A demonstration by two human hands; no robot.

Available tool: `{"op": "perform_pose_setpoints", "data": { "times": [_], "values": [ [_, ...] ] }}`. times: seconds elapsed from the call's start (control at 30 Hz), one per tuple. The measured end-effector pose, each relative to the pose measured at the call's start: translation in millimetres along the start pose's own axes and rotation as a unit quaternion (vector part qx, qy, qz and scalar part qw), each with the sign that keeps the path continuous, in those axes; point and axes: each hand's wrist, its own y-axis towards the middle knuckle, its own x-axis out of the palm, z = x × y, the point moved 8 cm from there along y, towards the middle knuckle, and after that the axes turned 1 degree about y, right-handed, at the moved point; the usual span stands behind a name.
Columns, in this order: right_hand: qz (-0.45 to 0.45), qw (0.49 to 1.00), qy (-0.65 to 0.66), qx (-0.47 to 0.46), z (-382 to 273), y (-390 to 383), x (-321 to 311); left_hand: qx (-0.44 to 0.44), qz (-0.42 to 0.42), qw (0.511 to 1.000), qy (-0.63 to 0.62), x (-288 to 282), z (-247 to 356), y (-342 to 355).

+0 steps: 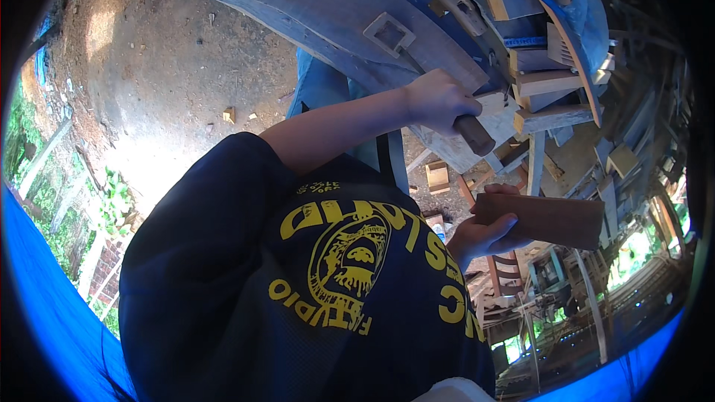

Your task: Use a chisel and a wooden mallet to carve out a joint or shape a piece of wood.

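Note:
My left hand is closed around a tool with a round brown wooden handle. Its metal shaft runs up to a square metal frame that lies over a grey curved plank. My bare left forearm stretches out from the sleeve of my dark blue shirt, which has a yellow print. Lower down, my right hand grips the near end of a flat reddish-brown piece of wood, held in the air away from the plank.
A heap of pale wood offcuts and boards lies on a blue tarp at the upper right. Small wood blocks sit on the bare dirt ground. Chair frames and timber stand at the right. Plants grow at the left.

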Motion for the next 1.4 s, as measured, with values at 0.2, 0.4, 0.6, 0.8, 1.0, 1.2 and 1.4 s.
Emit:
{"op": "perform_pose_setpoints", "data": {
  "times": [0.2, 0.4, 0.6, 0.8, 1.0, 1.2, 1.4],
  "values": [
    [-0.011, 1.000, -0.005, 0.009, 4, -6, 3, 0.005, -0.003, 1.000, 0.003, 0, 1, -2],
    [-0.007, 1.000, -0.012, -0.028, -2, -10, -9, -0.013, 0.015, 1.000, -0.009, -6, -4, 1],
    [-0.020, 0.980, -0.197, -0.020, 8, -27, 17, -0.008, 0.043, 0.998, -0.037, -16, -7, 3],
    [0.010, 0.974, -0.225, -0.003, -13, -28, 20, 0.010, 0.059, 0.997, -0.052, -25, -5, 3],
    [0.158, 0.961, -0.219, -0.052, -28, -35, 1, -0.002, 0.060, 0.994, -0.094, -36, -12, -1],
    [0.161, 0.976, -0.143, 0.026, -70, -39, 27, 0.006, 0.005, 0.997, -0.074, -31, -12, 2],
    [0.135, 0.852, -0.505, 0.042, -62, -48, 54, 0.002, 0.001, 0.997, -0.071, -26, -12, 4]
  ]
}}
